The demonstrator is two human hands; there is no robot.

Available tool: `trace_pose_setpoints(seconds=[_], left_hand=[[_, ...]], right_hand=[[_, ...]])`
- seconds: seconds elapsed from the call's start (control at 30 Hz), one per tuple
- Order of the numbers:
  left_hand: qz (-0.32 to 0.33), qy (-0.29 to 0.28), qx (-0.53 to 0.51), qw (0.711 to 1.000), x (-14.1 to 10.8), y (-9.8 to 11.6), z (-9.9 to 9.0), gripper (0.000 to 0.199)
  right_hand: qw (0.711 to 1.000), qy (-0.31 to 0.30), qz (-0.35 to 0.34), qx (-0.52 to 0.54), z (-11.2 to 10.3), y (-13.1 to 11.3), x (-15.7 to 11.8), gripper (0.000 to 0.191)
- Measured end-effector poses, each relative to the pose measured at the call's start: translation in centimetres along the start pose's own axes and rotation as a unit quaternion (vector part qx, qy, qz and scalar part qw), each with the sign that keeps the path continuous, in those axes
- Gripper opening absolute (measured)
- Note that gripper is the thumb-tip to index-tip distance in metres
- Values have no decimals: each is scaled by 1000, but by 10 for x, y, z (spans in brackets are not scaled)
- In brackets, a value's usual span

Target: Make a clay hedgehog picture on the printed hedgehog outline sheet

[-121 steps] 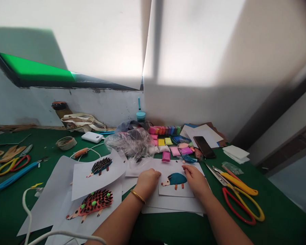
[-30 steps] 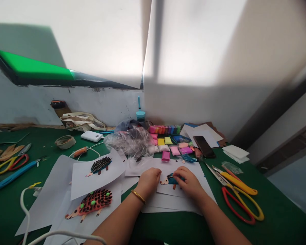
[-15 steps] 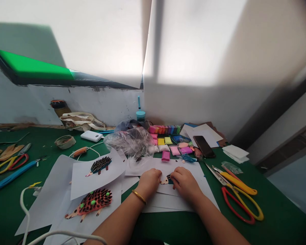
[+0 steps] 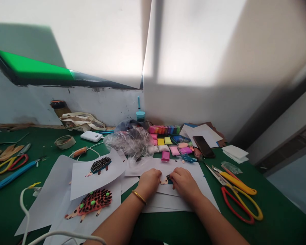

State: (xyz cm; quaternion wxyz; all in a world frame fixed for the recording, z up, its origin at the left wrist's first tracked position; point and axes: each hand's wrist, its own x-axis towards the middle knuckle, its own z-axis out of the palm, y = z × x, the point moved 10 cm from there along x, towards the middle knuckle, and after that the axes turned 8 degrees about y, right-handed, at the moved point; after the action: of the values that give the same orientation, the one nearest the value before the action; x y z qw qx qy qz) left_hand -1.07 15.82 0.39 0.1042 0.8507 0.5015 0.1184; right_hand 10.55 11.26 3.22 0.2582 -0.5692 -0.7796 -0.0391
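Note:
A small hedgehog figure (image 4: 165, 180) with a peach face and dark blue body lies on white paper (image 4: 193, 200) between my hands. My left hand (image 4: 151, 181), below a gold bangle, rests on the paper at the figure's nose side, its fingers curled together; anything in them is hidden. Over the figure's body is my right hand (image 4: 182, 182), fingers pressed together at the dark part and covering much of it. To the left lie a finished-looking dark spiky hedgehog (image 4: 100, 165) and a red one with green dots (image 4: 94, 203), each on paper.
Clay packets (image 4: 165, 156) and a crumpled plastic bag (image 4: 132, 141) lie beyond the paper. A phone (image 4: 204, 146) is at the back right, with large scissors (image 4: 238, 200) at right. More scissors (image 4: 12, 163), a blue tool (image 4: 16, 175) and a white cable (image 4: 24, 204) are at left.

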Motion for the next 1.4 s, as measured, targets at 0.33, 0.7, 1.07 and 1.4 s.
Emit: trace_pose_setpoints(seconds=[0.33,0.7,1.07,1.4], left_hand=[[31,34,-40,998,-3,7,-6,32],[91,22,-47,994,-8,28,-7,35],[85,14,-47,995,-9,29,-9,32],[79,0,-30,996,-10,28,-8,34]], right_hand=[[994,27,55,91,-11,25,-3,5],[989,23,55,133,-6,17,0,12],[983,25,70,166,-4,23,-1,16],[979,23,93,180,1,23,2,18]])
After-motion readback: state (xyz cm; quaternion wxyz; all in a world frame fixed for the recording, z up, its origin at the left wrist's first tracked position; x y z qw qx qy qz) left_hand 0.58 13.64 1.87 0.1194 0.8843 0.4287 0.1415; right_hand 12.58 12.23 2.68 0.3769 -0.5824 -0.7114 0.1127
